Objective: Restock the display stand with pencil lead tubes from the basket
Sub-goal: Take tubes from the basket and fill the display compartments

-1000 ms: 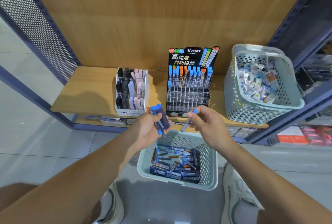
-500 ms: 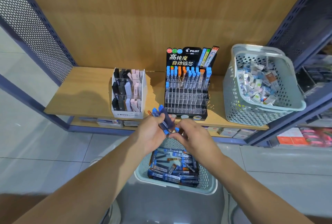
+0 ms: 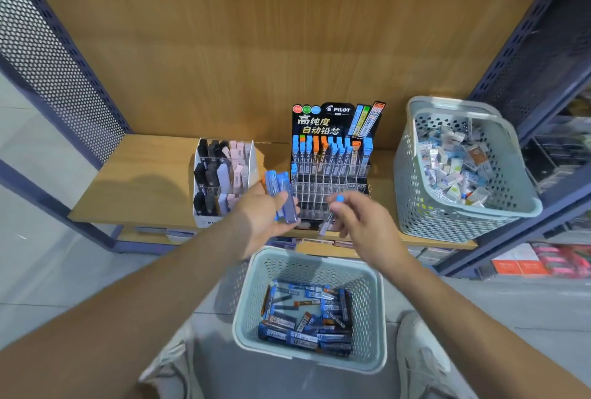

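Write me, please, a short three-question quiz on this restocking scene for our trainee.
1. True or false: the left hand holds several lead tubes.
2. Which part of the display stand holds tubes? A. back rows B. front rows C. every row
3. What does the right hand pinch?
Key: 1 true; 2 A; 3 a single blue-capped tube.
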